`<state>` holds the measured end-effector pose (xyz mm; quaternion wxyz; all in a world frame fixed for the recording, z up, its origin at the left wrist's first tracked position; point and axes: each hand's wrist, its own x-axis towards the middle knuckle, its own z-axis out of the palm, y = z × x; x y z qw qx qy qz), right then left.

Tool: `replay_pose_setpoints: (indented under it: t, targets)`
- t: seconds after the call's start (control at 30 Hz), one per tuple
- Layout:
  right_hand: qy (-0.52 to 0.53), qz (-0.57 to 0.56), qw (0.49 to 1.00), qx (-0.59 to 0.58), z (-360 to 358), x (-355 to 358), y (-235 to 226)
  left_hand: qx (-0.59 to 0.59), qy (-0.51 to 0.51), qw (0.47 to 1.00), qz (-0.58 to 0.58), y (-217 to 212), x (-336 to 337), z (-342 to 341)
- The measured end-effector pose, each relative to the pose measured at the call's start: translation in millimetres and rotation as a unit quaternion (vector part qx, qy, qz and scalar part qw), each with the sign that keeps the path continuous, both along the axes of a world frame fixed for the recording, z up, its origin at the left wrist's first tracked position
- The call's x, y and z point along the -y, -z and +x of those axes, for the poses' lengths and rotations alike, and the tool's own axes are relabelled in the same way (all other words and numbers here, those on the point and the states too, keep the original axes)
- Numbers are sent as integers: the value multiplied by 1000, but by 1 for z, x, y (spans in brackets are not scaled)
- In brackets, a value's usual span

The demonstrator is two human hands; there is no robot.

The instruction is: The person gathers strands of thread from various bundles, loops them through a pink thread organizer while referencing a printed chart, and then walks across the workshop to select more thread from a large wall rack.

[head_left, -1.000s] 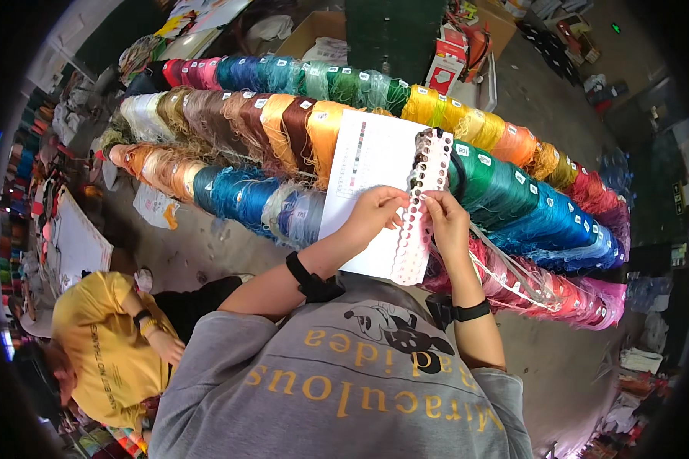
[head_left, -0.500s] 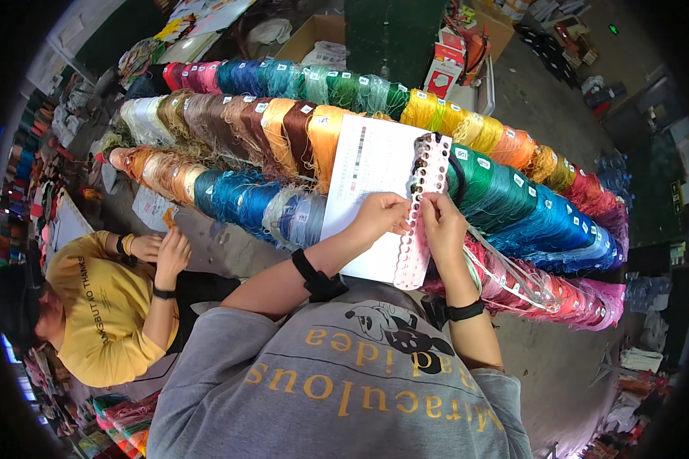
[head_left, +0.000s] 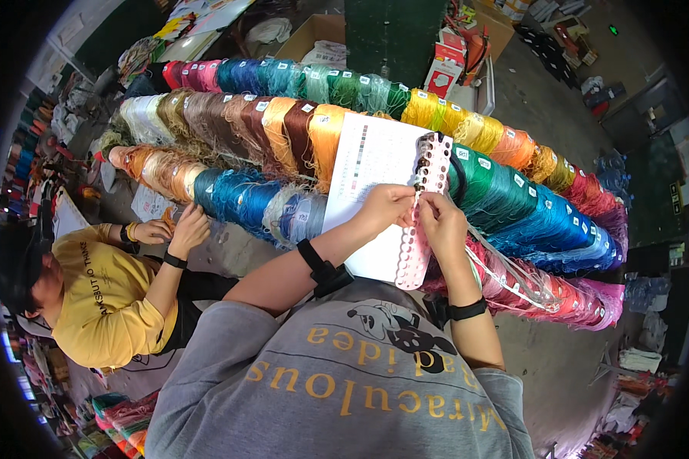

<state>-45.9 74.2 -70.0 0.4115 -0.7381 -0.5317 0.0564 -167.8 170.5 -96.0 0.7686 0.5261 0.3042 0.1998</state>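
A pale pink card strip (head_left: 412, 264) with two rows of round holes lies slanted over a white printed sheet (head_left: 371, 252). Dark threads are looped through holes in its upper part. My left hand (head_left: 386, 206) is closed in a pinch at the strip's left edge, about halfway up. Against it, on the strip's right side, my right hand (head_left: 442, 220) pinches too, thumb and forefinger together. Whatever lies between the fingertips is too thin and hidden to name. Strip and sheet rest on rows of coloured thread skeins (head_left: 520, 199).
A person in a yellow top (head_left: 107, 294) sits at the left, hands near the front skeins. Pale loose strands (head_left: 513, 275) hang over red skeins at the right. Behind the rows stand a cardboard box (head_left: 314, 34) and a red-and-white carton (head_left: 444, 65).
My left hand has shifted slightly up along the strip, and my right fingertips have drawn closer to it. The person at the left has moved a hand toward the front skeins.
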Motion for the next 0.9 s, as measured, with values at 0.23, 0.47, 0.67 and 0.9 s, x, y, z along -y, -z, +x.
replay_pose_setpoints:
  t: [0.23, 0.47, 0.67, 0.9]
  targets:
    - [-17, -11, 999, -45, 2, 2, 12, -75, 14, 991, 109, 6, -11, -8]
    - [-1, 2, 999, -53, -2, 5, 17, 38, -32, 991, -128, -57, -36, -55]
    - [3, 47, 995, -92, -11, 11, 17, 322, 70, 894, -305, -73, -44, -72]
    - [-3, 111, 988, -105, -14, 25, 36, -105, 185, 974, 83, -25, 3, -14]
